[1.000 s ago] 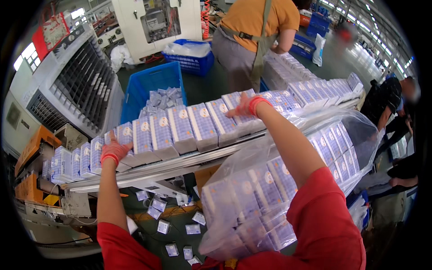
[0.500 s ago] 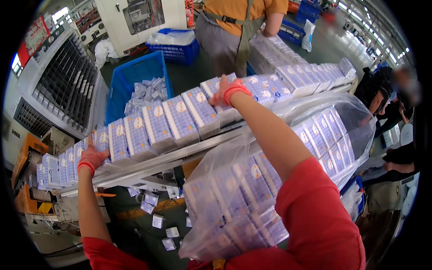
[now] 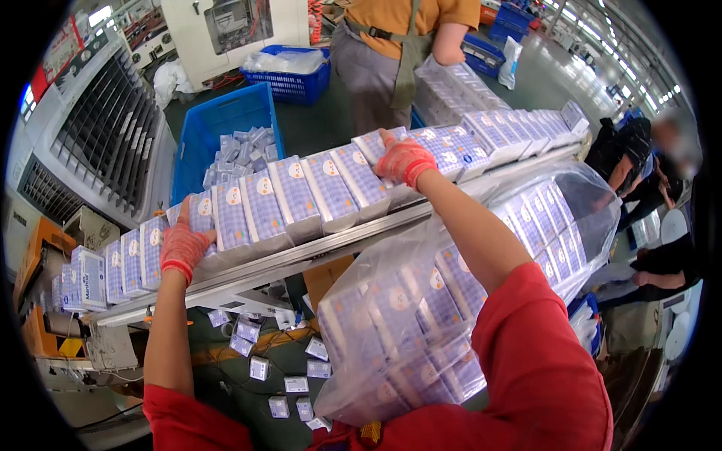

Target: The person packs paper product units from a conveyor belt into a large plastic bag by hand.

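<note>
A long row of paper-tissue packs (image 3: 298, 197), blue-and-white checked, stands side by side on a metal-edged conveyor (image 3: 301, 252). My left hand (image 3: 186, 246), in a red-and-white glove, grips the packs toward the left, fingers over their tops and thumb to the right. Farther right, my gloved right hand (image 3: 406, 159) has its fingers over another pack, so several packs lie between my two hands. Parts of both palms are hidden. Close to my body, a clear plastic bag (image 3: 353, 301) holds stacked packs of the same kind, under my right forearm.
Beyond the conveyor stand a blue crate (image 3: 184, 143) of small packs and a grey louvred cooler (image 3: 98, 143). A person (image 3: 376, 68) in an orange top stands by more stacked packs (image 3: 455, 90). Loose packs (image 3: 259, 368) lie on the floor below; other people are at right.
Both hands have shifted right along the conveyor, and the packs between them have slid right too. My left hand has moved somewhat farther than my right.
</note>
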Available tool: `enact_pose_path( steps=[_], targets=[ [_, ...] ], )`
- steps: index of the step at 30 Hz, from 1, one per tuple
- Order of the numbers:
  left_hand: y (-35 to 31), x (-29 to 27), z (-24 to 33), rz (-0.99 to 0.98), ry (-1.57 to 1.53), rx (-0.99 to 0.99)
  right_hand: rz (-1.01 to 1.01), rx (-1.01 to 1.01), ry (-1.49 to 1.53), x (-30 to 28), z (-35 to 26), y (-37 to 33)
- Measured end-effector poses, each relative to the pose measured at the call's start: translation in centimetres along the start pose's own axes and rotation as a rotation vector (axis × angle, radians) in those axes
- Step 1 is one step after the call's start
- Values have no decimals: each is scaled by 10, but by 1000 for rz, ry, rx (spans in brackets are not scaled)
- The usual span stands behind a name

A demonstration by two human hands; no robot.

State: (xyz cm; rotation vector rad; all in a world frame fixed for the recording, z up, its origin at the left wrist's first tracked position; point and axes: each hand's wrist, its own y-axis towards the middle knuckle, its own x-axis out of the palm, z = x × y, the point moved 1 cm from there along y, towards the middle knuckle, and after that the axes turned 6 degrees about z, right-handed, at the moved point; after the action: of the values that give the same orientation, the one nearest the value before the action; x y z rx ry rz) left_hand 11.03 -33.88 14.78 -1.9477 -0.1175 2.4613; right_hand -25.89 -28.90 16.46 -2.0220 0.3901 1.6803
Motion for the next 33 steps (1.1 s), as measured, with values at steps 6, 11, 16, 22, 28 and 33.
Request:
enact_pose_path(
  steps=[6,11,16,22,28,33],
  targets=[
    [2,5,-19,133,-302,147,31,-66,105,-6,-9,-11],
    [7,6,-27,192,-415,206,38,-56,168,-5,8,-10],
    [14,-41,-39,445,-342,489,313,-185,329,-60,18,-23],
    [-25,-156,25,391,-822,776,529,-165,343,-169,79,-74],
    [-148,-187,159,336,-746,763,763,-266,314,-198,237,-109],
    [-225,-111,218,234,51,487,621,-307,333,-141,370,-128]
  ],
)
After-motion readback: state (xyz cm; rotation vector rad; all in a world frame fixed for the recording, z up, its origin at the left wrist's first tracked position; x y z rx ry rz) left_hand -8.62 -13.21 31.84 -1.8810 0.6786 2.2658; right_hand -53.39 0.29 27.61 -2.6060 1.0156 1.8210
